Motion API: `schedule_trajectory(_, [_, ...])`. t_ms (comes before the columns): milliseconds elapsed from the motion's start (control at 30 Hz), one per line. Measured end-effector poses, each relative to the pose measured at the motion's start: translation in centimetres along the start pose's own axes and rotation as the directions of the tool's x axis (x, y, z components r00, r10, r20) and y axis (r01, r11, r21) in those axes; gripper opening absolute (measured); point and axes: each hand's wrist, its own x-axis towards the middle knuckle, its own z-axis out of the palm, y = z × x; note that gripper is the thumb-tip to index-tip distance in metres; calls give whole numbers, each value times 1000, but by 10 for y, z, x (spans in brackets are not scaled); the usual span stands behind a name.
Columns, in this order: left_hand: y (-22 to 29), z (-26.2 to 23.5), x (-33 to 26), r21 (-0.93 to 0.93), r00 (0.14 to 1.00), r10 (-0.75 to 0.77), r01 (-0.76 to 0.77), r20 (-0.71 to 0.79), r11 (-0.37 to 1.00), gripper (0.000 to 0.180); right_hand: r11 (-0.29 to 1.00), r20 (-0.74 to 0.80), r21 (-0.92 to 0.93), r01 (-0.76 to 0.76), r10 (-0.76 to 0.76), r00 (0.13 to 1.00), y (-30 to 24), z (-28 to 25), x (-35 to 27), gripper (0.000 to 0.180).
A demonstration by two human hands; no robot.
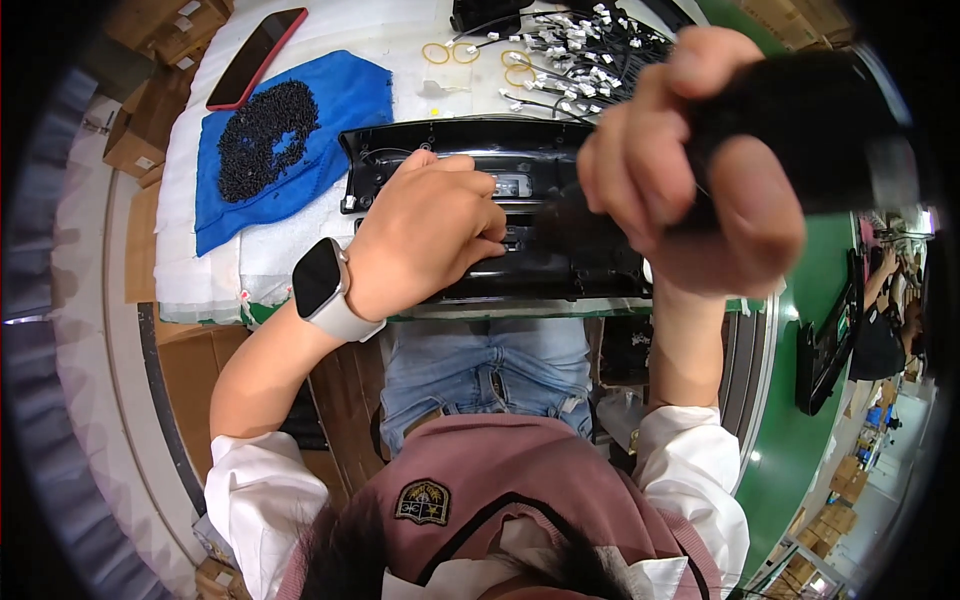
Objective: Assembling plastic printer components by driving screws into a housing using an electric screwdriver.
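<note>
Nearest my eyes, my R hand (690, 170) is wrapped round a bulky black tool (800, 130), fingers curled on its body; both blurry. Its dark narrow end points down-L twd the middle of the black housing (545, 272); can't tell if it touches.

My L hand (435, 215), grey-strapped watch (320, 280) on the wrist, is over the housing's L half, fingers bent, thumb + index close tog. nr the centre; can't tell if a small pc is pinched btwn them.

Housing lies flat on the white-covered table (180, 255), along the edge in front of me. Long, wide, glossy black plastic, bright reflections, raised rim, ribs + recesses inside. A clear-ish rect. insert (513, 186) sits nr mid; thin wire at the L end, plus a small white connector (350, 202).

Beyond, to the L: blue cloth (345, 95) w/ a heap of tiny black screw-like parts (265, 145), then a red-edged phone (257, 58). Far side, approx. centre: yellowish rubber bands (465, 52), w/ a tangle of black cables (590, 50), white plugs on the ends, to their R.
</note>
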Motion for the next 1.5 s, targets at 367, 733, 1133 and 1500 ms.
schedule_trajectory(367, [-6, 3, -1, -75, 998, 29, -33, -58, 997, 5, 950, -256, -306, -70, -11, 967, 39, -14, 11, 33])
schedule_trajectory(733, [-5, 6, -2, -98, 992, 2, -14, -126, 995, 5, 833, -195, -534, 142, -285, 938, 52, -4, 24, 21])
schedule_trajectory(1133, [-4, -13, -5, 62, 993, 99, -95, -58, 994, 6, 945, -295, -315, -89, -8, 955, 36, 21, 8, 32])
schedule_trajectory(1500, [-110, -54, -55, 321, 667, -454, 710, -590, 626, 12, 982, -292, -179, 56, -108, 950, -7, 28, -20, 42])
